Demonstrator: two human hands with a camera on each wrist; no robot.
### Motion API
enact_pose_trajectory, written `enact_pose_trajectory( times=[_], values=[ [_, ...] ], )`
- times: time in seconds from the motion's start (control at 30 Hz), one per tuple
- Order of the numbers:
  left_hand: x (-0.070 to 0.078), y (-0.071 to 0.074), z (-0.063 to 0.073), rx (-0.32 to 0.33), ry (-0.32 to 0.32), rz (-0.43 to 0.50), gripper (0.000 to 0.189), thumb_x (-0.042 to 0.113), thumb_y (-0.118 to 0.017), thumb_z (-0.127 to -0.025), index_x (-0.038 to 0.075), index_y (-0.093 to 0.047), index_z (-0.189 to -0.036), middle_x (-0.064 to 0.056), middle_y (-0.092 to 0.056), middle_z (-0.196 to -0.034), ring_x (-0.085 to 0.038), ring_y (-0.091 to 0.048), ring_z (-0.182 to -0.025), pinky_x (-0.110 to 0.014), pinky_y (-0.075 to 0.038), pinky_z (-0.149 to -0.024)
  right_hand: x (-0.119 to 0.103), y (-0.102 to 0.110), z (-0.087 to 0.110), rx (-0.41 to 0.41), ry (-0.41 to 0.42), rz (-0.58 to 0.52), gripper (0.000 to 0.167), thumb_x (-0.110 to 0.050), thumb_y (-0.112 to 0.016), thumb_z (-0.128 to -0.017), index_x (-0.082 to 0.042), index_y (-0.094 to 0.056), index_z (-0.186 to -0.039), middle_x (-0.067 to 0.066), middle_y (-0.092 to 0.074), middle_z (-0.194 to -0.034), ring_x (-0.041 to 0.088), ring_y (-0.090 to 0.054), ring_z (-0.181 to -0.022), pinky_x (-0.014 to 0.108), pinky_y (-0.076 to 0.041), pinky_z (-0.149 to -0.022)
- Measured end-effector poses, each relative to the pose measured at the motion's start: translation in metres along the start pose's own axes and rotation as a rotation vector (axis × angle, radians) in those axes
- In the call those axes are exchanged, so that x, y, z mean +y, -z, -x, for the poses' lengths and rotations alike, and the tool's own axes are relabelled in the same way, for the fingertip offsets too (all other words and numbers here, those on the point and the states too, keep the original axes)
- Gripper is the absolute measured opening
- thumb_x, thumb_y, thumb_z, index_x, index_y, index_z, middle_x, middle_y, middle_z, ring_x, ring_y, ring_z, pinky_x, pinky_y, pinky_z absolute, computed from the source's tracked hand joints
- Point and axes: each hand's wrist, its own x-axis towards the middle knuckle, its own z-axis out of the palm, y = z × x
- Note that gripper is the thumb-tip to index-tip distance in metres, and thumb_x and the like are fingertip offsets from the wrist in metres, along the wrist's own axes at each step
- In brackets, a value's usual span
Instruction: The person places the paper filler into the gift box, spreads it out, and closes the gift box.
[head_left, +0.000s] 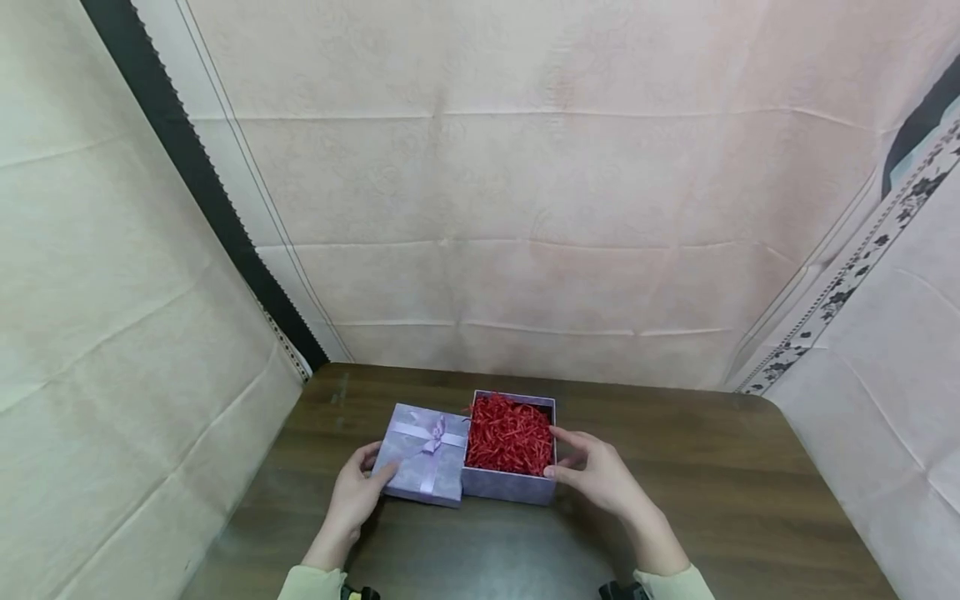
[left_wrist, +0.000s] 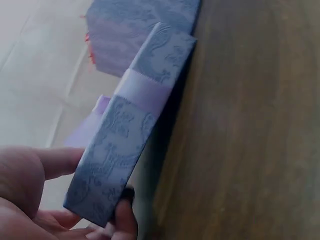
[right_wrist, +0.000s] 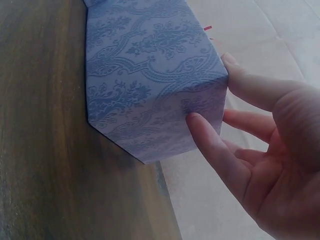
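Note:
A lavender gift-box lid [head_left: 411, 468] with a pale ribbon and bow lies tilted against the left side of its box. My left hand [head_left: 356, 493] grips the lid by its left edge, thumb on top and fingers [left_wrist: 126, 220] underneath. The lid's patterned side, crossed by ribbon, fills the middle of the left wrist view. Shredded red paper [head_left: 508, 435] fills the lavender box [head_left: 508, 487]. My right hand [head_left: 600, 473] touches the box's right side, thumb at the near corner. In the right wrist view, one fingertip [right_wrist: 196, 120] presses the patterned wall [right_wrist: 150, 65].
Both box parts are on a brown wooden table [head_left: 675, 467]. Pale cloth hangs [head_left: 525, 208] behind the table and at both sides. Dark wrist straps [head_left: 622, 590] show at the lower edge of the head view.

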Motion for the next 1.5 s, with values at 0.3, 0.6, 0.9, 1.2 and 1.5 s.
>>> enact_pose_trajectory(
  times=[0.3,0.6,0.9,1.2,1.5],
  values=[
    [-0.004,0.018,-0.009,-0.023,0.156,0.314,0.060,0.025,-0.071,-0.106,-0.006,-0.052,-0.154,-0.027,-0.060,-0.145,-0.010,-0.071,-0.091,-0.026,-0.064,-0.069,0.002,0.003,0.001,-0.025,0.032,0.020,0.070,-0.036,-0.088,-0.091,-0.017,-0.062,-0.153,0.014,-0.063,-0.147,0.012,-0.074,-0.093,0.035,-0.063,-0.078],
    [0.009,0.035,-0.016,0.031,0.146,0.458,0.064,0.027,-0.064,-0.110,-0.005,-0.042,-0.160,-0.022,-0.059,-0.143,-0.005,-0.073,-0.092,-0.025,-0.064,-0.076,0.000,0.011,0.004,0.020,0.077,0.028,0.060,-0.032,-0.083,-0.097,-0.013,-0.063,-0.151,0.011,-0.065,-0.146,0.013,-0.073,-0.095,0.029,-0.062,-0.076],
    [0.055,0.029,-0.012,0.056,0.069,0.662,0.059,0.023,-0.061,-0.111,-0.003,-0.042,-0.161,-0.008,-0.066,-0.126,-0.011,-0.075,-0.098,-0.028,-0.063,-0.086,-0.021,0.013,0.004,0.172,0.100,-0.003,0.048,-0.025,-0.082,-0.098,-0.016,-0.069,-0.144,0.009,-0.071,-0.137,0.022,-0.074,-0.101,0.031,-0.064,-0.079],
    [0.092,-0.019,0.001,-0.024,0.004,0.741,0.051,0.015,-0.059,-0.112,-0.008,-0.046,-0.156,-0.018,-0.068,-0.127,-0.015,-0.076,-0.095,-0.030,-0.063,-0.086,-0.044,-0.001,0.006,0.171,0.199,-0.098,0.055,-0.024,-0.082,-0.098,-0.012,-0.064,-0.149,0.012,-0.071,-0.134,0.021,-0.073,-0.105,0.032,-0.063,-0.087],
    [0.104,-0.069,0.015,-0.133,-0.041,0.701,0.049,0.012,-0.059,-0.111,-0.012,-0.048,-0.153,-0.031,-0.062,-0.138,-0.019,-0.075,-0.096,-0.033,-0.065,-0.082,-0.044,-0.014,0.013,0.132,0.249,-0.161,0.081,-0.023,-0.090,-0.089,-0.007,-0.052,-0.159,0.008,-0.065,-0.141,0.029,-0.068,-0.113,0.040,-0.064,-0.086]
  ],
)
